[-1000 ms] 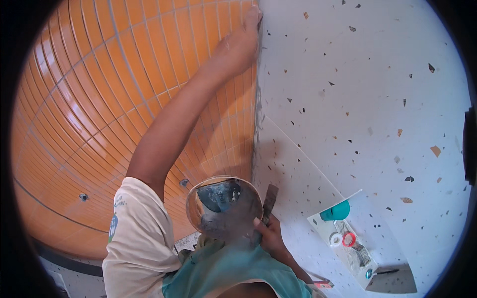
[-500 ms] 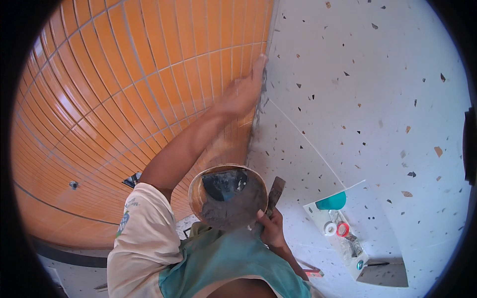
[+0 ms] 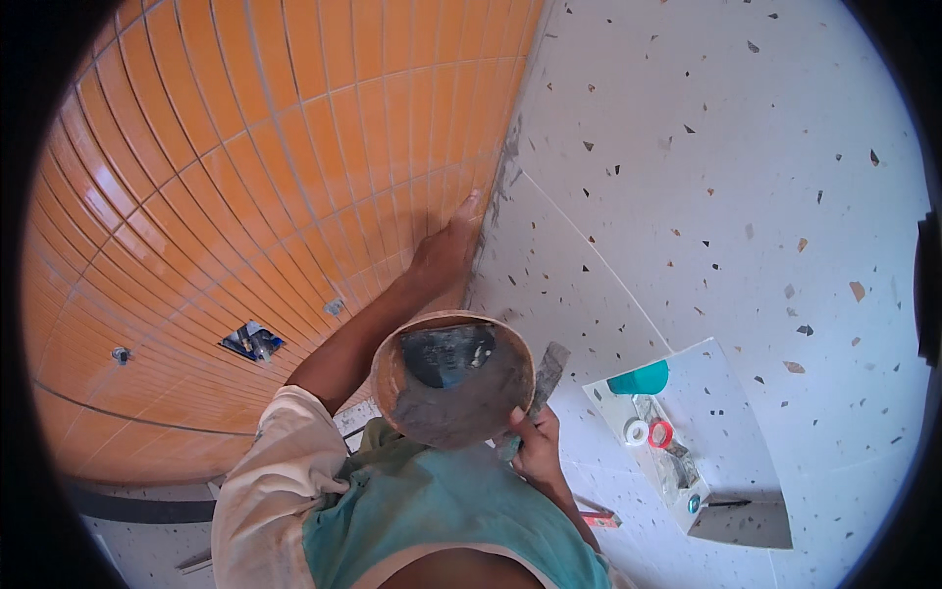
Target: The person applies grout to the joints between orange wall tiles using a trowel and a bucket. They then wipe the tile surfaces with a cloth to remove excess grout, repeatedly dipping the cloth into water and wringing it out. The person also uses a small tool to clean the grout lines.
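Note:
My left hand [image 3: 444,251] reaches up to the corner where the orange tiled wall [image 3: 324,167] meets the white speckled wall [image 3: 677,177]. A finger stretches out against the tiles beside the corner joint; the other fingers are partly hidden, and no tool shows in this hand. In front of my chest is a tan bowl [image 3: 383,378] with grey grout-like paste [image 3: 451,407] and a dark half-round scraper [image 3: 442,355] in it. My right hand [image 3: 536,450] grips the bowl's right side, thumb at the rim, and also holds a flat, grey-smeared putty knife [image 3: 550,378] pointing upward.
A wall niche [image 3: 731,422] at lower right holds a teal container [image 3: 640,378], a white ring-shaped roll [image 3: 636,432], a red one [image 3: 660,434] and small items. On the orange wall are a cut-out box with wires [image 3: 252,341] and two round fittings [image 3: 120,355]. Grey smears line the corner.
My left hand has moved down along the corner, and its finger is now on the orange-tile side. My right hand still holds the bowl and putty knife. The view has shifted slightly.

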Demonstrator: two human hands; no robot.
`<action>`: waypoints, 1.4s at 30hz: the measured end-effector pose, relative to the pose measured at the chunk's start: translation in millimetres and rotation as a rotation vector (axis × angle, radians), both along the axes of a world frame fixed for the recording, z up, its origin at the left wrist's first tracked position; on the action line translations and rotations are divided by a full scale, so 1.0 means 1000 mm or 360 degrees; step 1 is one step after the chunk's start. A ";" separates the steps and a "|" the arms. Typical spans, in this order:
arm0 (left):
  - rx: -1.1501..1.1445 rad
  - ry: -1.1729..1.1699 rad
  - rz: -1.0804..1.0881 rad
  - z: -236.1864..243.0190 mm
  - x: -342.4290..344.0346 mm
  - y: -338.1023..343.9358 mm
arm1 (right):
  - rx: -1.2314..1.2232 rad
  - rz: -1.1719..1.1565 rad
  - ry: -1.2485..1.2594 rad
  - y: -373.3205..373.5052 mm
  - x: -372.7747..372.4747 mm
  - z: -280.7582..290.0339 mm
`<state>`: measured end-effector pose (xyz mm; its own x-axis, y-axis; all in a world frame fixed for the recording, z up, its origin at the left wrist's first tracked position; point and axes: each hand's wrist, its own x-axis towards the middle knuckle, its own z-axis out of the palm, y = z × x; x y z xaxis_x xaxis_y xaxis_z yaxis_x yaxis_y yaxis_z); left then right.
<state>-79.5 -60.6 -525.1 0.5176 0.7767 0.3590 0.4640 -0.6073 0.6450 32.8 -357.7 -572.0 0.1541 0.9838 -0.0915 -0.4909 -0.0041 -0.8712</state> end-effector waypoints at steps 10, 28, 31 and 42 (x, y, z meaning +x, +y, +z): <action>0.0524 -0.0185 -0.0213 -0.021 0.029 0.022 | -0.0159 -0.0257 0.0148 -0.015 0.007 0.003; 0.0887 0.0160 0.0094 -0.102 0.022 0.038 | -0.0147 -0.0299 0.0160 -0.010 -0.007 0.012; 0.0712 -0.0032 -0.0126 -0.058 0.021 0.027 | -0.0191 -0.0385 0.0147 -0.011 -0.007 0.016; -0.0073 0.0282 0.0132 -0.052 -0.019 0.023 | -0.0233 -0.0480 0.0061 -0.008 -0.007 0.011</action>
